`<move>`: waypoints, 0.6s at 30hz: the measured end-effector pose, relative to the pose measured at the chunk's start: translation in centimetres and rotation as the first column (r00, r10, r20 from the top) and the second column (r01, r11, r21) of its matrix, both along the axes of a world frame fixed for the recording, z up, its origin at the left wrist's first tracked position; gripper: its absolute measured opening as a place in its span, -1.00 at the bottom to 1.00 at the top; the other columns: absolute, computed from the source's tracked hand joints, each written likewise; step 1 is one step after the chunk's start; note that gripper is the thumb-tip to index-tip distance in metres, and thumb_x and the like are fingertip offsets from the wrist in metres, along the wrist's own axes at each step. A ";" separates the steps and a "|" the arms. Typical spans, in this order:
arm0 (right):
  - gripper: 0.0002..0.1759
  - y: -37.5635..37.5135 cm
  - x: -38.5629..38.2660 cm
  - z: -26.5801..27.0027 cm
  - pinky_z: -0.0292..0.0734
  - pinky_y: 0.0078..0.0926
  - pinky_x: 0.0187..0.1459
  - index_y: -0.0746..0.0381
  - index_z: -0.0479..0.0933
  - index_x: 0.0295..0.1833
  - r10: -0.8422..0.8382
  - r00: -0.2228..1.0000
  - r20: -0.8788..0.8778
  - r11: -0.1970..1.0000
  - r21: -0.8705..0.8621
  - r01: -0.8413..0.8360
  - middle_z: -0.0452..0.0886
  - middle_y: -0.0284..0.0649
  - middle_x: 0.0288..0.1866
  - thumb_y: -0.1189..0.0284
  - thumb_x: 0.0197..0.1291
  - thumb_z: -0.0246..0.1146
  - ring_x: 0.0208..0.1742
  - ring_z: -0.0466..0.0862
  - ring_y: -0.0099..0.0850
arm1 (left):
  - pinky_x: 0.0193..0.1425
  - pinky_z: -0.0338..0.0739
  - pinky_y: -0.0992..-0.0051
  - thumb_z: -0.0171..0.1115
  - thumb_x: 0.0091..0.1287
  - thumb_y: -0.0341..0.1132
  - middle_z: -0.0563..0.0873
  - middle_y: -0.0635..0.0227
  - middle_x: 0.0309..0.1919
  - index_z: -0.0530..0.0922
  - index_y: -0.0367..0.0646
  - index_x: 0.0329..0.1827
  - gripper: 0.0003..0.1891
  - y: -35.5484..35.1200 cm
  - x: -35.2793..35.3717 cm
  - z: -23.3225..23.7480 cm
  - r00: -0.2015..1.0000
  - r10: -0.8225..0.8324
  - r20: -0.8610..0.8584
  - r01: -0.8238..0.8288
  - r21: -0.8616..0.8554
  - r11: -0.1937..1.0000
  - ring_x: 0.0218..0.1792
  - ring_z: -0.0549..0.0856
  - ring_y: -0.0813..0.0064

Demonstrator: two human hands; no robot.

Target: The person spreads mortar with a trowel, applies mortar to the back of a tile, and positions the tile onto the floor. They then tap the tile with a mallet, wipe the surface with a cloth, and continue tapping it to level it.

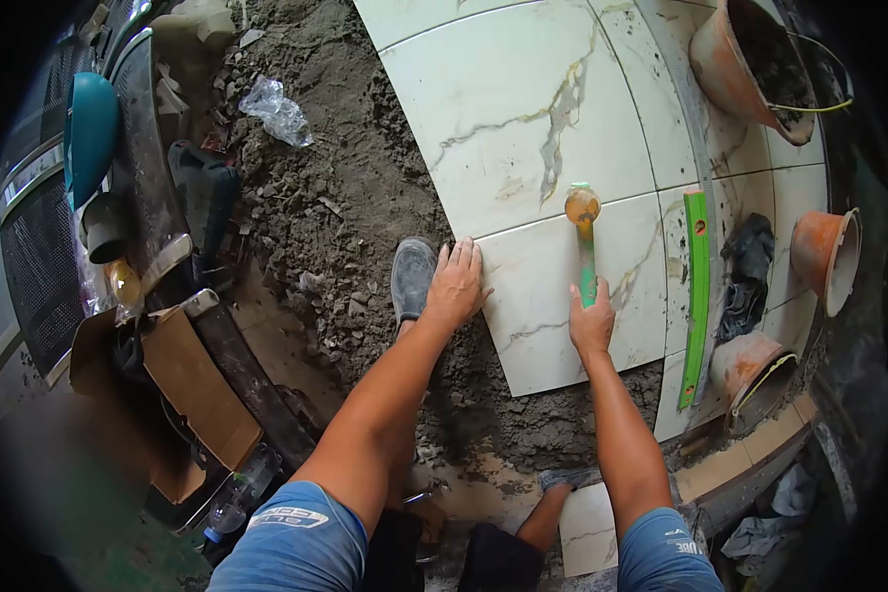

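My right hand point(592, 321) is wrapped round the green handle of a mallet point(583, 212), whose yellowish round head overlaps the seam between two floor tiles in this view. Under it lies a white marble-patterned tile point(533, 340) with grey and gold veins, bordered on two sides by grey mortar. My left hand point(456, 286) rests with fingers stretched out at the left corner of that tile, close beside my grey shoe point(413, 279). A larger veined tile point(493, 94) adjoins it on the far side.
Rough mortar point(316, 197) spreads on the left, with a crumpled plastic bag point(275, 111) on it. To the right lie a green spirit level point(696, 296), a dark cloth point(747, 276) and several buckets, one an orange bucket point(817, 261). A cardboard box point(197, 395) stands at lower left.
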State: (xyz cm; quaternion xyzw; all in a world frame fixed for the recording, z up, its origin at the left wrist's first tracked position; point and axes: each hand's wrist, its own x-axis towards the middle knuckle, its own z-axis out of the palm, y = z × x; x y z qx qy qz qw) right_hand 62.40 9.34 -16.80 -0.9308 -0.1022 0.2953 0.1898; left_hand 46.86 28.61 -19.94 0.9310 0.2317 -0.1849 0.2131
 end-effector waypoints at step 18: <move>-0.66 -28.1 -9.7 23.2 0.42 -0.54 -0.63 0.27 0.35 -0.07 -0.440 0.712 -0.547 0.793 0.136 0.594 0.41 -0.33 -0.52 0.41 0.19 0.36 -0.68 0.48 -0.55 | 0.22 0.38 0.03 0.29 0.20 -0.35 0.53 0.10 -0.50 0.48 -0.18 -0.33 -0.85 -3.7 -15.1 21.7 0.915 0.345 0.209 -0.369 0.092 0.925 -0.32 0.61 0.03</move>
